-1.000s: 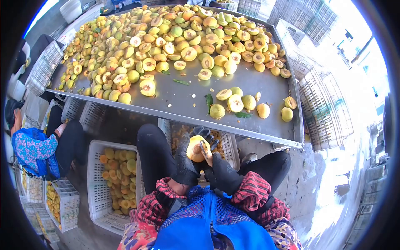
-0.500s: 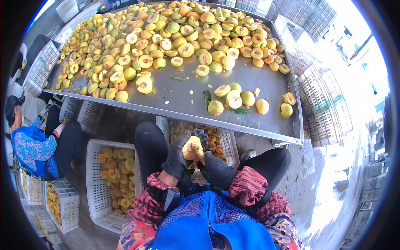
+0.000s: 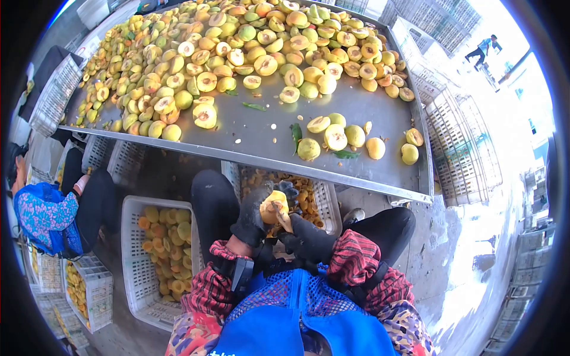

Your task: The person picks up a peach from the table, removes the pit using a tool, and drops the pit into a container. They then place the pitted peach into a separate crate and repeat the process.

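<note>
My left hand (image 3: 252, 215), in a dark glove, is closed around a cut yellow peach (image 3: 272, 204) held above my lap. My right hand (image 3: 307, 238), gloved too, grips a short brown, narrow tool (image 3: 285, 222) whose end meets the cut face of the fruit. The tool's exact kind is hard to make out, and its tip is hidden in the flesh. Below and beyond my hands, a white crate (image 3: 327, 204) holds pieces of peach.
A metal table (image 3: 237, 127) ahead carries many halved peaches (image 3: 265, 65) and a few leaves. To my left stands a white crate (image 3: 135, 261) of peach halves. A seated person (image 3: 44, 213) is farther left. Stacked crates (image 3: 460, 148) stand at right.
Both hands stay together at the peach, with only a slight shift. The view has tilted a little. A distant person has come into sight at the upper right.
</note>
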Available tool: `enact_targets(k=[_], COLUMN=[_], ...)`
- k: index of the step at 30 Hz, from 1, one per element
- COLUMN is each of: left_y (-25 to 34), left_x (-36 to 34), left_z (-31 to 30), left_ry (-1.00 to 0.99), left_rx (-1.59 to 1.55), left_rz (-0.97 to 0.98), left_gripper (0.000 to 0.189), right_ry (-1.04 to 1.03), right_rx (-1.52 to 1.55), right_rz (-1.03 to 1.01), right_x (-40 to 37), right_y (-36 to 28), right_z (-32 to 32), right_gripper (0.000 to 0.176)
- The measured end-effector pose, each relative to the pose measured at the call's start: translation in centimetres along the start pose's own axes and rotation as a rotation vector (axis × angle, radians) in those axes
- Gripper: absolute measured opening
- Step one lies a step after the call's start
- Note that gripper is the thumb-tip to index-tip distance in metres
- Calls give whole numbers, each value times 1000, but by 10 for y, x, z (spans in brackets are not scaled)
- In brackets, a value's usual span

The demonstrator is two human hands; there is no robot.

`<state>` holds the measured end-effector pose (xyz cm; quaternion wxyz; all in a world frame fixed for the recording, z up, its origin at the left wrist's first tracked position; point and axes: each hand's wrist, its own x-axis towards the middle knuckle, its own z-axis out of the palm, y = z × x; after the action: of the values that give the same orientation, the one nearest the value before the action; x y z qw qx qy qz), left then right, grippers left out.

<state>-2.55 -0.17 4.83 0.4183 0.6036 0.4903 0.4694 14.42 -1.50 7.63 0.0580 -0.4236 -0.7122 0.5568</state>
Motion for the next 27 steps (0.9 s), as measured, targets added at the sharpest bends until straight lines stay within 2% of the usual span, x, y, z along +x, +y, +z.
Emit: enact_targets(k=[2, 4, 6, 7, 9, 12, 14, 16, 18, 20, 21, 24, 25, 27], left_y=[-4, -9, -13, -14, -15, -14, -12, -2, -6, -22, -20, -24, -34, -44], left_x=[-1, -5, -4, -3, -3, -7, -5, -4, -5, -4, -4, -5, -4, -5], left_z=[-5, -1, 3, 5, 5, 1, 1, -3, -4, -5, -4, -1, 2, 4], left_ry=[-20, 45, 60, 43, 37, 88, 150, 154, 151, 139, 129, 133, 159, 181], left_rx=[112, 6, -317, -591, -809, -532, -202, -67, 79, 239, 111, -210, -277, -166], left_rz=[24, 43, -35, -124, -179, -65, 48, 129, 168, 168, 96, -71, -90, -24], left_gripper=[21, 21, 21, 20, 21, 22, 22, 19, 18, 17, 18, 21, 22, 22], right_ry=[-35, -65, -86, -92, -105, -120, -111, -127, -174, -164, -159, -186, -190, -194], right_rx=[1, 43, 161, 237, 454, 386, 266, 148, 33, 97, 128, 357, 318, 245], right_rz=[53, 116, 190, 229, 310, 267, 222, 209, 225, 229, 231, 462, 431, 373], right_x=[2, 2, 1, 0, 0, 7, 11, 13, 16, 15, 14, 11, 12, 14], right_y=[1, -2, -10, -16, -32, -15, -10, -6, -2, -7, -13, -35, -34, -29], right_z=[-2, -3, -5, -7, -9, -3, -2, -3, -5, -6, -6, -10, -10, -9], right_gripper=[33, 32, 32, 32, 31, 31, 30, 30, 30, 29, 28, 26, 26, 26])
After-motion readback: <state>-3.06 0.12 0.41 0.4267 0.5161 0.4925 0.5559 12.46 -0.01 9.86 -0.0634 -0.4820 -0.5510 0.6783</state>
